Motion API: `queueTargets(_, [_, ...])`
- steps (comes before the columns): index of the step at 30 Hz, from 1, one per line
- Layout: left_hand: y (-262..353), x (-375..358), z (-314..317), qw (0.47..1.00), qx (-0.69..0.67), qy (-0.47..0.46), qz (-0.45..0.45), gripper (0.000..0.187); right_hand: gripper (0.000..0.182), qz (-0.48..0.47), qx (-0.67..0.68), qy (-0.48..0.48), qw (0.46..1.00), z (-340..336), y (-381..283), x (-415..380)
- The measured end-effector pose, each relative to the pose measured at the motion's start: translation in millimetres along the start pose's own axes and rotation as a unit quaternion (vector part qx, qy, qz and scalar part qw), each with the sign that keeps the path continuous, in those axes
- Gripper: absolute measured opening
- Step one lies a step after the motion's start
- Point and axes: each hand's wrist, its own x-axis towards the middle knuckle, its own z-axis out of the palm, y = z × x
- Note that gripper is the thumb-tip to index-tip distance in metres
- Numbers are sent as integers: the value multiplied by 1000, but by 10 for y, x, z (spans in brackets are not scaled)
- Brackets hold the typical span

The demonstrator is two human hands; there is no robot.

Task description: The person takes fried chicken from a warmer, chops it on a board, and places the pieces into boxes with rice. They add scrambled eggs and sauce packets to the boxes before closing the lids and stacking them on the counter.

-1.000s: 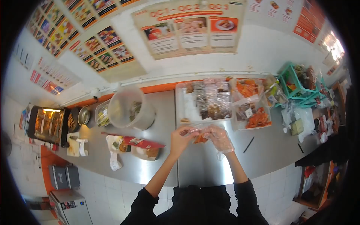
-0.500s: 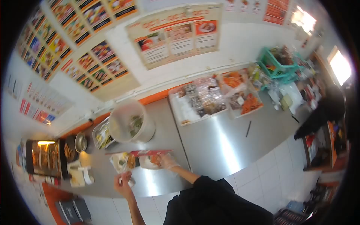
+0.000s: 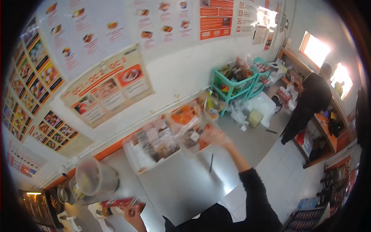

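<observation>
My right hand, in a clear plastic glove, is stretched out to the right side of a white tub of orange food packed in clear bags. Its fingertips are smeared by motion over the tub. My left hand is low at the front edge of the counter, fingers curled over the right end of a food box with a red lid. What those fingers hold is hidden. The box has several compartments with food in them. Left of the tub is a white tray of packets in clear bags.
A large translucent bucket stands behind the box. A dark stick lies on the steel counter. Green baskets and plastic bags crowd the back right. Another person in black leans over a shelf at the far right.
The view has swung right. My right hand has left the food box and reached over to the tub of orange food. My left hand has moved up to the box's right end.
</observation>
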Motion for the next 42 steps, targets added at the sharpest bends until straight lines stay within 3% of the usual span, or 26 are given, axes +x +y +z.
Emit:
queueTargets(1, [-33,-27,203,1000,-16,17,21,13,26,19,-149,115,982,-470,394,178])
queueTargets(2, [-49,-42,380,1000,-17,9,10,14,25,132,-72,233,961,-1011,589,331])
queueTargets(3, [-53,-51,522,1000,-16,2,-1,14,21,135,-120,278,943,-1464,1031,511])
queueTargets(4, [-29,-63,695,1000,-18,-5,-10,14,23,101,-134,472,866,-1725,1321,619])
queueTargets(5, [323,-131,956,964,238,58,100,18,31,188,-152,449,860,-2170,1734,869])
queueTargets(7, [464,-114,1264,993,104,18,51,21,35,165,-245,512,807,-2721,2008,1054])
queueTargets(10, [780,-96,1699,999,6,-25,31,34,43,270,-235,386,850,-3075,1869,1141])
queueTargets(12, [954,-60,1943,996,-41,-78,-29,37,28,213,-256,414,847,-3064,2214,1330])
queueTargets(13, [769,31,1948,991,-6,-116,-67,31,24,193,-250,409,856,-3112,2392,1406])
queueTargets(14, [739,92,2096,989,-2,-146,-24,27,22,175,-244,401,865,-3170,2490,1470])
queueTargets(15, [739,130,2233,984,4,-176,16,22,23,162,-385,410,811,-3228,2428,1576])
queueTargets(18, [995,187,2719,963,19,-262,54,14,23,83,-335,302,889,-3450,2006,1453])
queueTargets(19, [1173,209,2928,957,25,-285,54,13,23,48,-216,248,943,-3576,1646,1301])
queueTargets(21, [1591,277,3351,920,51,-377,91,16,23,-60,-197,127,970,-3725,1009,986])
queueTargets(23, [1668,484,3738,854,108,-444,247,17,22,-143,-254,22,956,-3774,389,706])
queueTargets(25, [2061,479,4184,847,49,-468,248,15,22,-201,-141,-59,968,-3696,145,588])
queueTargets(28, [2453,476,4622,794,32,-512,325,10,21,-292,-27,-171,941,-3496,-208,411])
queueTargets(30, [2593,473,4741,755,55,-534,377,10,21,-314,-20,-186,931,-3422,-414,284])
queueTargets(31, [2654,473,4729,732,94,-595,318,10,21,-325,-17,-193,926,-3414,-469,249])
queueTargets(34, [2721,331,4609,762,16,-638,107,10,22,-316,1,-154,936,-3357,-498,163])
queueTargets(36, [2568,273,4546,803,-48,-581,126,12,24,-221,243,-100,939,-3194,-349,125])
queueTargets(37, [2461,237,4502,820,-79,-550,136,12,25,-166,358,-71,916,-3048,-249,104])
queueTargets(38, [2368,169,4468,845,-116,-513,101,13,29,-119,474,-106,866,-2831,-137,70])
queueTargets(40, [2186,13,4462,882,-192,-428,35,14,39,-20,672,-171,720,-2372,57,-98])
queueTargets(42, [1929,-65,4463,894,-163,-413,60,15,43,130,506,-102,846,-2086,-218,-440])
